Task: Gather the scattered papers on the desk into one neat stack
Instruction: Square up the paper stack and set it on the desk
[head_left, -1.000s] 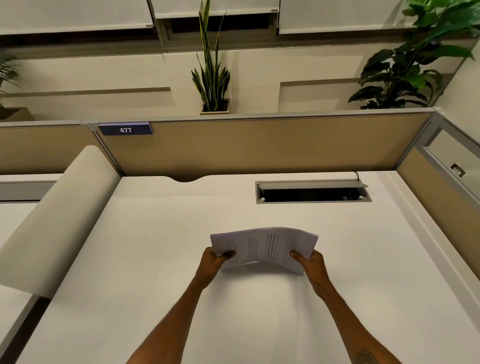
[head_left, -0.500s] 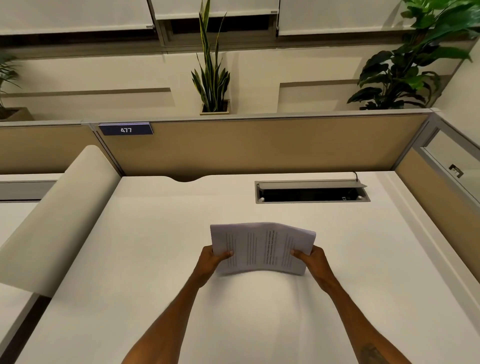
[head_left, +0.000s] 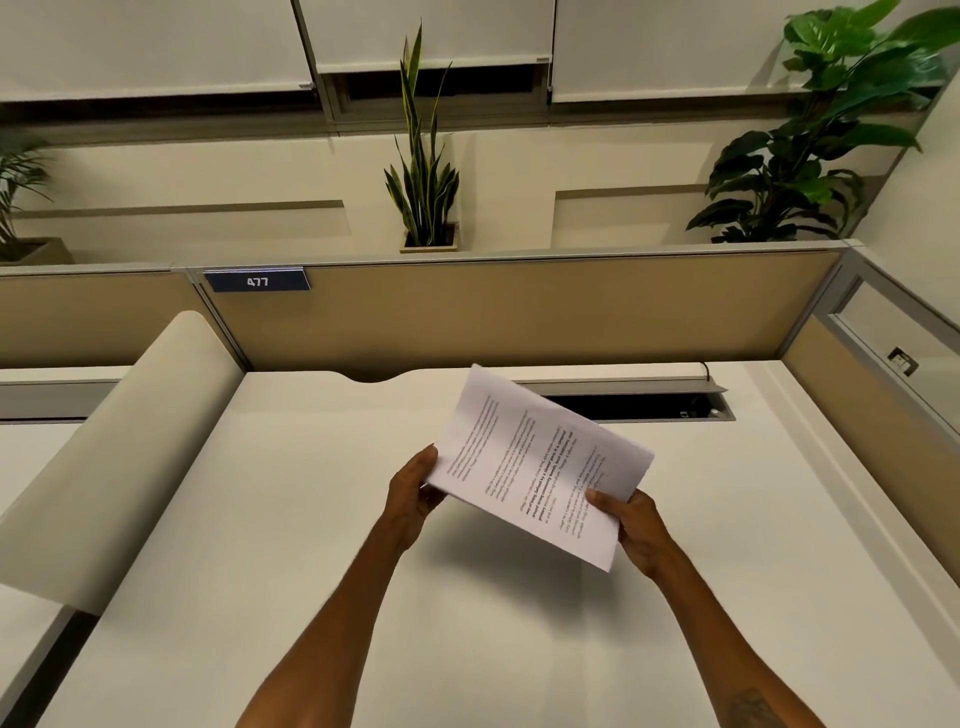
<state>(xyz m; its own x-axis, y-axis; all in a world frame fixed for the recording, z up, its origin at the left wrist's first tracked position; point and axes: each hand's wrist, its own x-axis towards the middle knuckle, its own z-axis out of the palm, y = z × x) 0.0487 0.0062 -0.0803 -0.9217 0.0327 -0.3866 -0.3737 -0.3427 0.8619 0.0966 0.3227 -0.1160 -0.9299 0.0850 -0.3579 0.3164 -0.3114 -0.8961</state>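
A stack of white printed papers (head_left: 535, 462) is held up above the white desk (head_left: 291, 519), turned at an angle with one corner pointing up toward the back panel. My left hand (head_left: 413, 496) grips its left edge. My right hand (head_left: 631, 525) grips its lower right edge, thumb on top of the text. The sheets lie together as one bundle, slightly curved. I see no loose sheets on the desk surface.
A grey cable tray opening (head_left: 644, 402) is set into the desk behind the papers. Beige divider panels (head_left: 519, 312) close the back and right side. A rounded cream panel (head_left: 119, 447) leans at the desk's left edge. Potted plants (head_left: 423, 176) stand beyond the divider.
Both hands have lifted the stack higher off the desk and rotated it, so that it now tilts diagonally instead of lying level between the hands.
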